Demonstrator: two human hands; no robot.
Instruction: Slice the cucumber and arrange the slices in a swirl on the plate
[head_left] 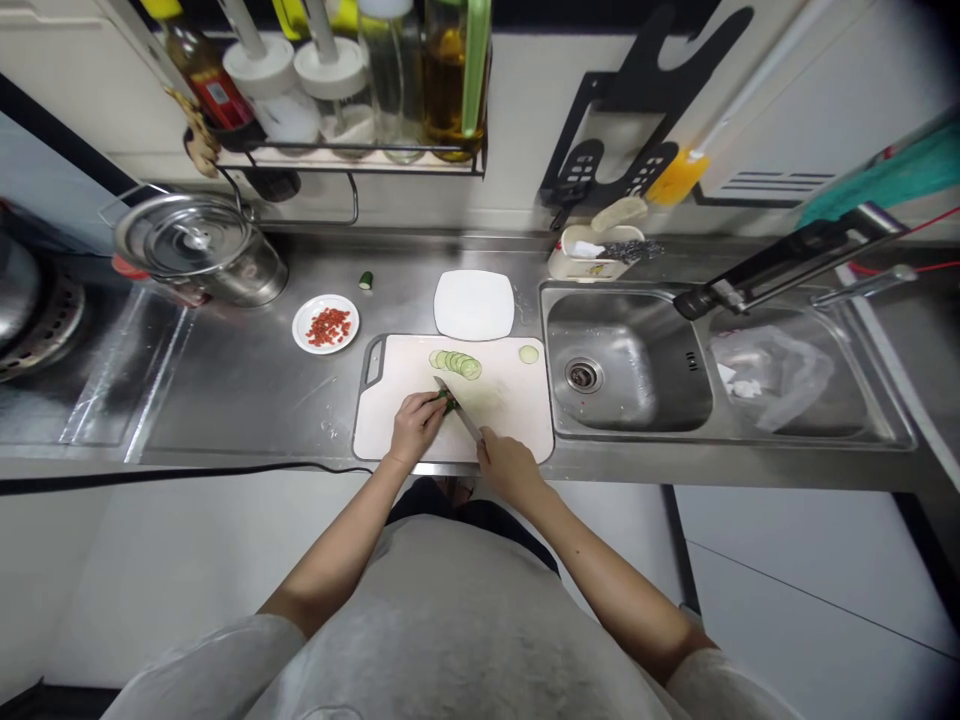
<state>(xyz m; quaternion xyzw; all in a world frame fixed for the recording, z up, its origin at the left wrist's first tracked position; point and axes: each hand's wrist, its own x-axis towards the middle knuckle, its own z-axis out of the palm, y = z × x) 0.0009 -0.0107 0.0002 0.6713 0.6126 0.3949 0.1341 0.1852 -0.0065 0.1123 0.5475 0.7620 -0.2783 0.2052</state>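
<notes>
A white cutting board [517, 420] lies on the steel counter in front of me. My left hand [415, 425] is closed on a short green cucumber piece [448, 402] on the board. My right hand [508, 465] grips the handle of a knife [457, 410], whose blade rests against the cucumber's cut end. A row of cut cucumber slices [456, 362] lies at the board's far side. One loose slice [529, 353] sits near the board's far right corner.
An empty white square plate [474, 304] lies behind the board. A small round dish of red bits [325, 324] and a cucumber end [365, 281] lie to the left. A lidded steel pot [196, 248] stands far left. A double sink [637, 375] is on the right.
</notes>
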